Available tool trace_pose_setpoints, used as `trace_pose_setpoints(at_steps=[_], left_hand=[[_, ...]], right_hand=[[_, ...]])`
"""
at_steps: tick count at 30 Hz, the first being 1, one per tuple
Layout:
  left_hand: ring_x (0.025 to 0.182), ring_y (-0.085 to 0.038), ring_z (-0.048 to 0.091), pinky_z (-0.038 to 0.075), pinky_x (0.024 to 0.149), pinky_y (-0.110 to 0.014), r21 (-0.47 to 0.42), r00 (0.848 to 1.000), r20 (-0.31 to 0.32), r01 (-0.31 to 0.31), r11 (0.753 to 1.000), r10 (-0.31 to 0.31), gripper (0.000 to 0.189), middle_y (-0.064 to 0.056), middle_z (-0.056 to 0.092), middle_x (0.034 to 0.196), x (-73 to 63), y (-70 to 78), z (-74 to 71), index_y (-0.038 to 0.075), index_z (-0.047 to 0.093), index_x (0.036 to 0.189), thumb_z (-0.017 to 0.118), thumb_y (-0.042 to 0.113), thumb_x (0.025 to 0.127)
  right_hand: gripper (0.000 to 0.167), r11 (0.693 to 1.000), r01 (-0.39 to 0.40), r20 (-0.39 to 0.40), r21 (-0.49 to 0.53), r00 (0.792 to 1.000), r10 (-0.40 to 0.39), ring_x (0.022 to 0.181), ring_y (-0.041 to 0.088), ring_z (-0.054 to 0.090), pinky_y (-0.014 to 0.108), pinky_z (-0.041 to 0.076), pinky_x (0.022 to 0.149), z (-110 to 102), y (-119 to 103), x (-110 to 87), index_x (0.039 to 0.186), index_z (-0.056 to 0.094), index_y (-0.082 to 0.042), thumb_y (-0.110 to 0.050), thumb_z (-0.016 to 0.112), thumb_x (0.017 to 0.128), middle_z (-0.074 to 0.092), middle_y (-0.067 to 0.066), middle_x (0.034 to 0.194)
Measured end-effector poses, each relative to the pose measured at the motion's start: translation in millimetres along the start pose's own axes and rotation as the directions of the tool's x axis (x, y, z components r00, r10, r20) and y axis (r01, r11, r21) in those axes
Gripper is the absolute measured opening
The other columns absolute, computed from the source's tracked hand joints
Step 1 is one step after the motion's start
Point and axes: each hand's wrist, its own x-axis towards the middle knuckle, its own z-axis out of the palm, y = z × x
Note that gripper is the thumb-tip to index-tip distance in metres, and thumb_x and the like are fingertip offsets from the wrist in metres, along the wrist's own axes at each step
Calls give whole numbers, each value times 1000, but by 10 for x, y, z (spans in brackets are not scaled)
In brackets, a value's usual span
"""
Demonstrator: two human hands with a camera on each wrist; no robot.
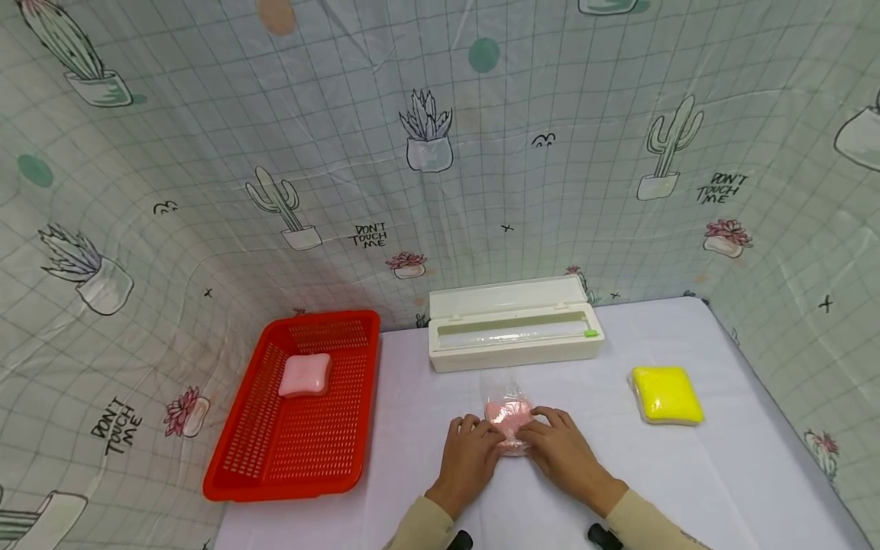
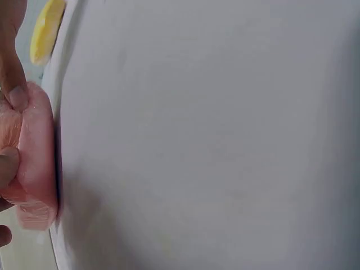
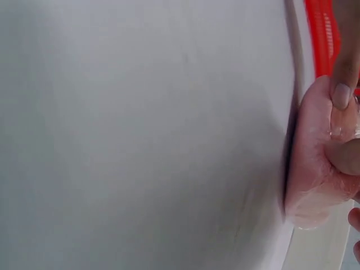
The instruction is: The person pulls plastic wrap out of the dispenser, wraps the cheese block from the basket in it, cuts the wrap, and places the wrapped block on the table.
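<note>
On the white-covered table in the head view lies a pink block (image 1: 509, 416) in clear film, with loose film standing out at its far end. My left hand (image 1: 469, 454) holds its left side, and my right hand (image 1: 562, 451) holds its right side, fingers bent. Both thumbs press on the near part of the film. Seen from the left wrist, the pink block (image 2: 38, 146) has film folded against its side under the thumbs. The right wrist view shows the block (image 3: 309, 152) from the opposite side, thumb tips on it. Some fingertips are hidden behind the block.
A red basket (image 1: 364, 428) at the left holds another pink block (image 1: 305, 375). Behind my hands stands a white cling film dispenser (image 1: 516, 357), lid raised, with a green slider (image 1: 590, 333). At the right lies a film-wrapped yellow block (image 1: 665, 395). A patterned curtain (image 1: 481, 191) surrounds the table.
</note>
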Motion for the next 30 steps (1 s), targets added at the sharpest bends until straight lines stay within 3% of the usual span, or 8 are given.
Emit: trace_pose_setpoints(at_steps=[5,11,15,17,19,23,26,30], left_hand=[[99,-12,59,45,92,-35,-36,1000,17,-24,999,25,15,14,72,103,-140,46,-26,27,82,101,85,31,87],[101,-13,58,45,92,-36,-109,1000,27,14,994,-11,15,12,70,104,-134,81,-14,22,81,100,86,25,86],[102,-13,57,44,91,-37,-214,996,53,81,973,-71,13,10,67,105,-120,98,-10,20,81,97,83,23,84],[101,-14,56,44,90,-37,-301,990,52,141,943,-131,13,7,66,105,-121,106,-2,18,80,97,81,20,84],[100,-14,55,43,88,-37,-392,977,42,210,896,-211,13,4,64,106,-106,111,11,16,78,99,78,17,86],[100,-19,57,43,85,-37,-493,931,55,341,801,-362,17,-2,63,108,-5,90,15,10,70,110,73,14,93],[103,-23,57,42,87,-40,-524,881,128,451,723,-456,22,-6,64,110,122,52,6,6,65,117,71,15,97],[101,-26,55,39,88,-42,-543,815,232,562,624,-532,29,-9,64,107,280,12,30,2,63,120,70,20,99]], right_hand=[[31,1000,19,25,13,1000,-19,111,28,64,53,49,94,-31,-88,-112,101,82,-14,-5,91,72,77,-6,101],[35,1000,11,46,0,999,-11,113,28,63,53,49,93,-18,-103,-140,107,80,-14,-5,88,74,77,-4,107],[34,995,-43,47,90,998,39,112,26,63,54,47,92,-68,-100,-113,107,79,-13,-5,87,75,77,-6,107],[32,983,-87,21,163,996,85,108,23,64,53,46,91,-89,-90,-83,106,79,-13,-3,87,76,76,-6,105],[29,969,-133,-16,210,990,139,103,21,65,51,48,88,-91,-70,-34,104,78,-14,-1,86,78,76,-6,103],[24,930,-270,-35,249,957,287,102,27,67,52,52,87,-79,-17,128,107,77,-8,-2,83,85,74,6,109],[29,874,-411,38,258,908,416,106,39,67,58,54,89,-56,38,273,118,72,1,-6,80,91,71,18,114],[39,785,-570,197,242,821,536,106,45,68,59,54,91,6,127,437,129,65,9,-16,72,99,70,26,114]])
